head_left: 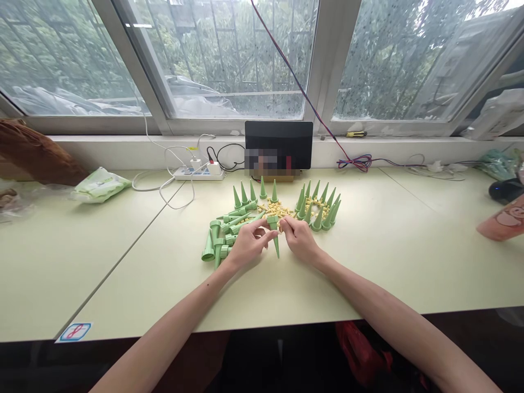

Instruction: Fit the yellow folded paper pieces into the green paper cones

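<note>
My left hand [248, 244] is closed around a green plastic cone spike [275, 238], point down toward me. My right hand [298, 236] pinches at the cone's wide top end, fingers pressed together on something too small to make out. Just beyond my hands lies a scatter of small yellow pieces [275, 208]. A heap of green cones [223, 234] lies on its side to the left. Several cones stand upright in rows behind [254, 194] and in a cluster to the right [321, 207].
A pale green table [388, 245] runs under a windowsill. A dark screen [278, 144] stands at the back, with a white power strip [199, 173] and cables left of it. A green packet [100, 184] lies far left. A pink object [502, 221] and black mouse [505, 190] sit far right.
</note>
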`<action>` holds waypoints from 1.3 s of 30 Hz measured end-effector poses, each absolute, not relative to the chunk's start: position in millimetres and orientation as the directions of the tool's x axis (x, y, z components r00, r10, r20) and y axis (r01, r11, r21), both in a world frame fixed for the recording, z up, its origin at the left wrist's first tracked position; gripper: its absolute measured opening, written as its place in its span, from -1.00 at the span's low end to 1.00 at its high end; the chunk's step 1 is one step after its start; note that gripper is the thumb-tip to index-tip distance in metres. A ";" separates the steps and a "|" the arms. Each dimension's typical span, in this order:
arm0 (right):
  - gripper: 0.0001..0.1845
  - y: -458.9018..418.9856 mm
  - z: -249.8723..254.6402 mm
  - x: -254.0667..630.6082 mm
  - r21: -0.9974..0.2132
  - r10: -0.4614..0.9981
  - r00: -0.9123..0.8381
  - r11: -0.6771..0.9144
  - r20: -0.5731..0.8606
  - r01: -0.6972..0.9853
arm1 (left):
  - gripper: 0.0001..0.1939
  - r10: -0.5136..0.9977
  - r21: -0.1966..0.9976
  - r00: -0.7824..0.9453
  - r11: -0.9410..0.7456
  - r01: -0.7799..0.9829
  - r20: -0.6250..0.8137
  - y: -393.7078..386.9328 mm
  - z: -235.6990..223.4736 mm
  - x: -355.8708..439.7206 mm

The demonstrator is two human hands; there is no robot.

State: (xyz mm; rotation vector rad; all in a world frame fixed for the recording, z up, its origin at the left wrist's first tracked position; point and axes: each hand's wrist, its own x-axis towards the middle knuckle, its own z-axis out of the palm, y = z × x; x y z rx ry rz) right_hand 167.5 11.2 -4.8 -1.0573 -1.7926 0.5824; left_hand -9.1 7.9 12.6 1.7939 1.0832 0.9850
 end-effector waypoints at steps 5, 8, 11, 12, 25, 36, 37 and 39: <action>-0.62 11.2 -5.1 165.7 -0.770 0.867 -0.172 0.495 0.468 0.402 | -0.69 0.920 0.884 0.295 -0.349 0.310 0.259 7.6 9.9 -8.0; -0.61 11.5 -5.3 165.2 -0.774 0.869 -0.170 0.493 0.465 0.397 | -0.68 0.921 0.885 0.287 -0.350 0.307 0.265 7.4 10.0 -7.3; -0.59 11.8 -5.7 165.0 -0.779 0.871 -0.168 0.489 0.462 0.393 | -0.68 0.925 0.899 0.289 -0.330 0.289 0.247 7.1 12.1 -6.3; -0.58 12.0 -5.7 165.0 -0.781 0.872 -0.167 0.488 0.461 0.389 | -0.69 0.927 0.907 0.295 -0.317 0.279 0.233 7.1 13.2 -5.9; -0.57 8.1 0.6 166.8 -0.813 0.867 -0.235 0.495 0.439 0.308 | -0.25 0.925 0.999 0.380 -0.024 0.033 0.010 8.8 16.0 -7.2; -0.64 7.8 -0.1 165.3 -0.810 0.874 -0.240 0.483 0.422 0.333 | -0.18 0.896 0.997 0.437 0.071 0.022 -0.073 10.2 14.1 -8.1; -0.65 7.9 -0.4 165.5 -0.810 0.875 -0.241 0.481 0.419 0.336 | -0.17 0.896 0.997 0.437 0.078 0.016 -0.077 10.4 13.8 -8.2; -0.66 8.2 -1.1 165.9 -0.812 0.878 -0.244 0.476 0.413 0.338 | -0.16 0.895 0.996 0.439 0.088 0.010 -0.083 10.5 13.6 -8.2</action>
